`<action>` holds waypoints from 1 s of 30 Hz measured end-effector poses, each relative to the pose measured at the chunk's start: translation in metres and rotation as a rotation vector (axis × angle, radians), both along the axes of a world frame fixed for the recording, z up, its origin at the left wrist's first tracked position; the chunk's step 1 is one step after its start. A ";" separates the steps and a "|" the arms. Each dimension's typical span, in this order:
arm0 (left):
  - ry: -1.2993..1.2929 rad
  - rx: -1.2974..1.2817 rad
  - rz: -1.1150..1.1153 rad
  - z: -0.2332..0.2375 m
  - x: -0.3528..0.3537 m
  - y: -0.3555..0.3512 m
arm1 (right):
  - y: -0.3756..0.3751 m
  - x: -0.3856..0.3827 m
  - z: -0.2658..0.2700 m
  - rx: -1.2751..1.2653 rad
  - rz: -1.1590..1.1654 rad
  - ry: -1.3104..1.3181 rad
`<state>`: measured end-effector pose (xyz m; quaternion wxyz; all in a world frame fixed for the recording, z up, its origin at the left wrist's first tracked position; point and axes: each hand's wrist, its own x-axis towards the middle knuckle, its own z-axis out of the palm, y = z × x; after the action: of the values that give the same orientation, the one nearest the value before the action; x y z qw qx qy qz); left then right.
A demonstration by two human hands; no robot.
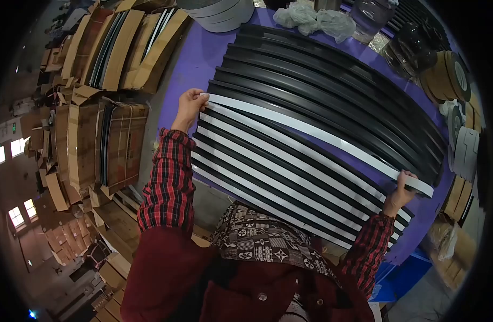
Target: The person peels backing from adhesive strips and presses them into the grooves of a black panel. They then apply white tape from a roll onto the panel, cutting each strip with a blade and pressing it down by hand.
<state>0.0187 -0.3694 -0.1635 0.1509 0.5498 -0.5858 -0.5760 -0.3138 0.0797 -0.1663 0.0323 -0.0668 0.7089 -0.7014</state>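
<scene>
A white tape strip (305, 127) is stretched taut from one hand to the other, above a row of black strips. My left hand (189, 109) pinches its left end between thumb and fingers. At the far right my right hand (401, 194) is closed on the white tape roll (421, 187), from which the strip runs. Nearer my body, several black strips faced with white tape (289, 182) lie side by side. Beyond the taut tape rest several bare black strips (311, 70). A purple tabletop (176, 80) carries them all.
At the table's back left stands a stack of grey-white rolls (218, 13). Crumpled plastic bags (316, 20) and a clear jar (369, 19) line the back. Brown tape rolls (445, 78) sit at the right. Cardboard boxes (125, 145) are stacked left; a blue bin (404, 276) stands lower right.
</scene>
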 end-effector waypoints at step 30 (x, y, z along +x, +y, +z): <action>-0.085 -0.325 -0.087 -0.049 -0.005 -0.034 | -0.025 0.014 -0.039 1.377 -0.177 0.510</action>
<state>0.0141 -0.4037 -0.2124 0.1880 0.5161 -0.7002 -0.4561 -0.3002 0.0551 -0.2055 -0.1555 -0.1352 0.9767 -0.0602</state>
